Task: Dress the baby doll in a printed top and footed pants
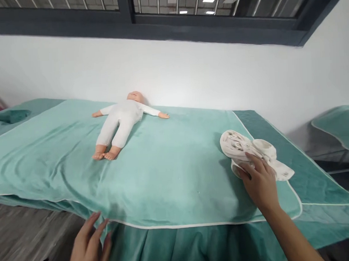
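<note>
On the bed lies a baby doll (124,119) in a white long-sleeved outfit, face up, arms spread, bare feet toward me. To its right is a bunched white garment (236,143), with rolled, ring-like openings and a loose flap at its right end. My right hand (260,178) is on the near side of this garment, fingers over the cloth and thumb at its left; the fingertips grip it, and part of it is hidden beneath. Low on the left, my left hand (89,246) is at the bed's front edge, fingers apart and holding nothing.
A pale green blanket (177,185) with white piping covers the darker green bed (317,177), wrinkled at the left. Behind it stand a white wall (189,73) and a dark-framed barred window (215,23). Another green-covered piece of furniture (344,125) is at right.
</note>
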{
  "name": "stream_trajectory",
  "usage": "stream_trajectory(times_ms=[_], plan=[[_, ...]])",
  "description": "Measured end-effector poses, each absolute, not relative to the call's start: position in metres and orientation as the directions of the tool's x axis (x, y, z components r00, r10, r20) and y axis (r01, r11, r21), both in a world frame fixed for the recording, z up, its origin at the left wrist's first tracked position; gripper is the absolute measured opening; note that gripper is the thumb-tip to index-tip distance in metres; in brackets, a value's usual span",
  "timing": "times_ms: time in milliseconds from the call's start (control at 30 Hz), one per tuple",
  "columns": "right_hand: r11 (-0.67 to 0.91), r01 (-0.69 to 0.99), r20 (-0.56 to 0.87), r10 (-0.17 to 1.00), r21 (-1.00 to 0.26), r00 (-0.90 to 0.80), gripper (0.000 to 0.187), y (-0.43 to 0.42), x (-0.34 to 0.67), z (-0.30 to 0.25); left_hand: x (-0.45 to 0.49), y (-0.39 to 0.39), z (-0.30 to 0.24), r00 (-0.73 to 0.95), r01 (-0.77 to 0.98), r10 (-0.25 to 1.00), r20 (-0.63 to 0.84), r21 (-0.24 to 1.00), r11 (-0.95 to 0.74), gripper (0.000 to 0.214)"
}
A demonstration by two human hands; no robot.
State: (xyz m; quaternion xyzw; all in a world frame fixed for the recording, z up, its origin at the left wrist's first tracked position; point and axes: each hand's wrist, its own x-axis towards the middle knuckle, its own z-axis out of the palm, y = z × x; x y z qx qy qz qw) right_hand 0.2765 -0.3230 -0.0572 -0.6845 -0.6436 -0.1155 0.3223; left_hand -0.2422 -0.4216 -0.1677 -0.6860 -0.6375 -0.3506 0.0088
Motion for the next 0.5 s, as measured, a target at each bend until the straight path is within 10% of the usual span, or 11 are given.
stream_trajectory(times_ms=[200, 333, 500], plan=[[0.144, 0.243, 0.246, 0.849, -0.959, 0.468, 0.032, -0.306, 0.257, -0.025, -0.078, -0.314, -0.109, 0.126, 0.716, 0.830, 0.544, 0.529, -0.455, 0.030], [0.251, -0.126, 0.188, 0.907, -0.960, 0.376, 0.027, -0.283, 0.222, -0.009, -0.008, -0.263, -0.081, 0.341, 0.636, 0.857, 0.385, 0.577, -0.512, 0.038], [0.146, -0.369, 0.105, 0.986, -0.918, 0.129, 0.016, -0.270, 0.152, -0.023, -0.001, -0.231, -0.070, 0.351, 0.159, 0.916, 0.192, 0.952, -0.261, 0.053]])
